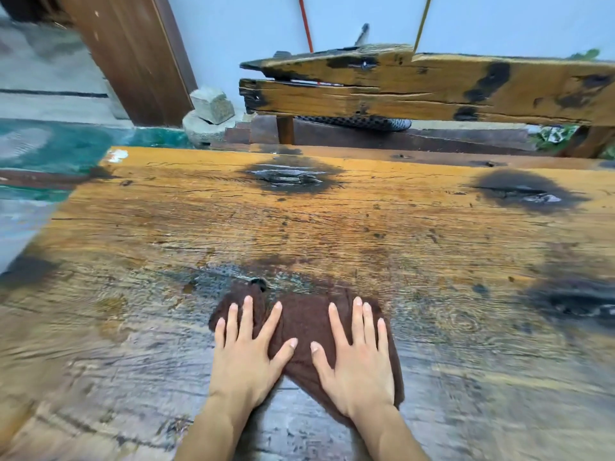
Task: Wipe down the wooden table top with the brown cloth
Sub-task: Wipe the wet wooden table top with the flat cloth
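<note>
my left hand [248, 356] and right hand [357, 357] lie flat, palms down, side by side on the brown cloth [304, 322], fingers spread and pointing away from me; neither hand grips anything, both simply press on the cloth. the thumbs point toward each other and sit near one another over the cloth's middle without touching. the cloth is crumpled and spread on the near part of the wooden counter [332, 224], its far edge touching a small dark hole [259, 283] in the wood. the counter around the cloth looks wet and grey, while the far part is orange-brown with large black knots [289, 178]. beyond the far edge stands a rough wooden bench back [416, 91] with black marks, in front of a pale blue wall [249, 28]. to the far left, a brown door frame [133, 58] and stone blocks [211, 114] sit beside green flooring [73, 144].
</note>
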